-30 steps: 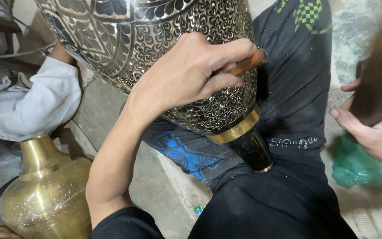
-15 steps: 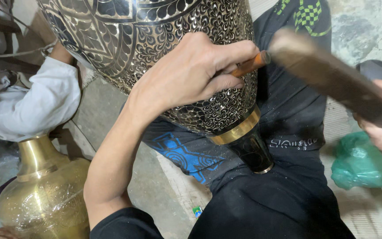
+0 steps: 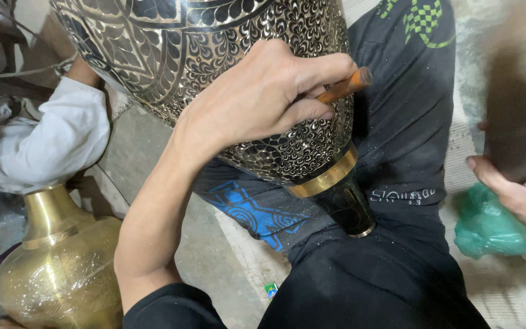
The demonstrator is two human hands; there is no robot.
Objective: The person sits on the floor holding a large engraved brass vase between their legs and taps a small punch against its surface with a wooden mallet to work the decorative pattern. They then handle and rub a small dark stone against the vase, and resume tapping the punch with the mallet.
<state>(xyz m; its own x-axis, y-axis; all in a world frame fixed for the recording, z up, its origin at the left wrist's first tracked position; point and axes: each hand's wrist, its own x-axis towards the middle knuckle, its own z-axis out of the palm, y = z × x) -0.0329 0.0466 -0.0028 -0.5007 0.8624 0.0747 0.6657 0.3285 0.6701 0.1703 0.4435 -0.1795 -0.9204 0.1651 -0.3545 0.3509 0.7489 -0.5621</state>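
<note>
The left hand (image 3: 263, 100), mid-frame, clenches a wooden-handled chisel (image 3: 345, 85) against the engraved vase (image 3: 214, 67), its axis pointing upper right. At right edge, the right hand (image 3: 518, 195) probably grasps a blurred mallet (image 3: 509, 116).

Black sleeve (image 3: 171, 311), black printed trousers (image 3: 391, 183)

Plain brass vase (image 3: 56, 268) lower left, white sleeve (image 3: 44, 143) above, green bag (image 3: 494, 228) right.

- Two metal vases: one large engraved vase (image 3: 214, 79), one plain brass vase (image 3: 56, 268).
- Two hands of the person: left hand (image 3: 263, 97), right hand (image 3: 518, 195).
- One wooden-handled chisel (image 3: 345, 85).
- One dark wooden mallet (image 3: 509, 116), blurred.
- One green plastic bag (image 3: 494, 225).
- One white sleeve (image 3: 44, 140) of another person.
</note>
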